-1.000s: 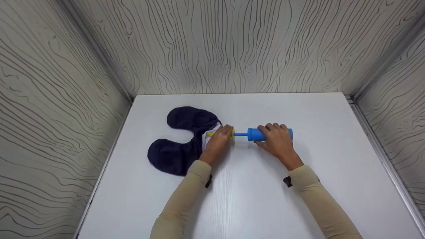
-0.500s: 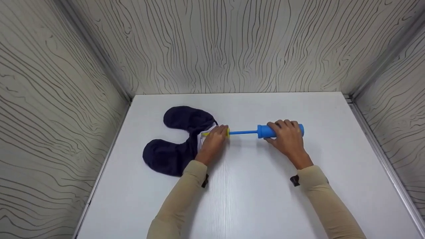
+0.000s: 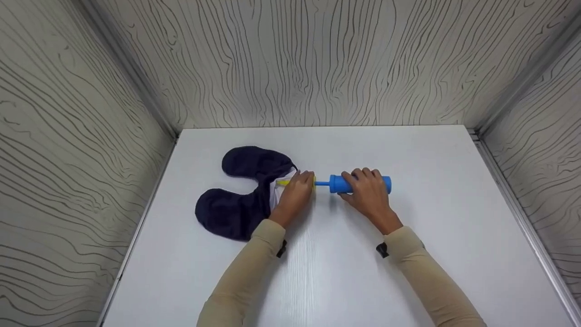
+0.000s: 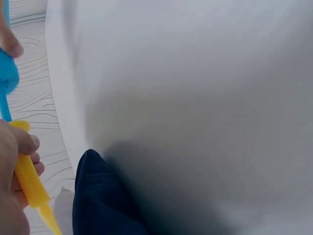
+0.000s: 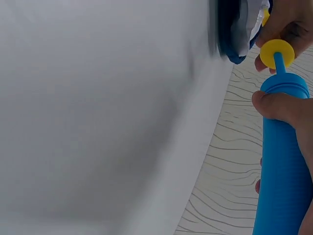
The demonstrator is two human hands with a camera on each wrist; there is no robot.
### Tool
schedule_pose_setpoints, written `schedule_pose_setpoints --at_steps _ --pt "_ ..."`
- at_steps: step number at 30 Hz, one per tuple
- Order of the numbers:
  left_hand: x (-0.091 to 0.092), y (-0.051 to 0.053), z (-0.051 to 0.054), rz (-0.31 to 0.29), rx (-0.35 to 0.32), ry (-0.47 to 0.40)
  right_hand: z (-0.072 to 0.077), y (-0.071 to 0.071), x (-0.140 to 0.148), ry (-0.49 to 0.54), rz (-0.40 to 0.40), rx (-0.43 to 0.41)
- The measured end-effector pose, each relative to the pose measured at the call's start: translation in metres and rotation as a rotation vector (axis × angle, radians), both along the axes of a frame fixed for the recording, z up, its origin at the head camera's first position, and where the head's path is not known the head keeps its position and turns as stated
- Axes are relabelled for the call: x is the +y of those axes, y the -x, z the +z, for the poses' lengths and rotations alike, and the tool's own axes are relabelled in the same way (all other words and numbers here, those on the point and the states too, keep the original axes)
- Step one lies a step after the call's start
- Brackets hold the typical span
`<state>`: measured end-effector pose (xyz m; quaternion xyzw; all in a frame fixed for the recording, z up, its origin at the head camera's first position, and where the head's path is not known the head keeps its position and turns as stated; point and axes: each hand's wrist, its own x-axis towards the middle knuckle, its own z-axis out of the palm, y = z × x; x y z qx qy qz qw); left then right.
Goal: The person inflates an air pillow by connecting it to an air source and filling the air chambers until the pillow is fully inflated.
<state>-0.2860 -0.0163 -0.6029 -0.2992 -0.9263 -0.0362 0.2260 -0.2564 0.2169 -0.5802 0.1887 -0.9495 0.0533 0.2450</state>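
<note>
A hand pump lies across both hands, with a yellow nozzle end, a thin blue rod and a ribbed blue barrel. My left hand grips the yellow part, fingers curled round it in the left wrist view. Its tip points into the white inner part of a navy U-shaped neck pillow; whether it sits in a valve cannot be seen. My right hand holds the blue barrel, thumb near its collar. A short length of rod shows between barrel and yellow flange.
Pillow and pump are over a white table. Wood-grain panels rise at the back and both sides, with metal rails along the side edges.
My right hand first pulled the barrel right, lengthening the visible rod, then pushed it back left, shortening it. The left hand and pillow shifted slightly left in view, then stayed nearly still.
</note>
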Motion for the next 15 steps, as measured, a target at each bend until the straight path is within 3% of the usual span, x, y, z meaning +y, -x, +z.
schedule_pose_setpoints --at_steps 7,12,15 --pt "0.005 -0.002 0.007 -0.005 0.014 0.017 -0.002 0.006 -0.022 -0.020 0.017 0.030" --pt "0.005 -0.002 0.003 0.008 0.008 0.003 -0.005 0.008 -0.030 -0.039 0.017 0.038" --pt "0.003 -0.003 -0.001 0.036 0.015 0.062 -0.006 0.007 -0.030 -0.038 0.019 0.046"
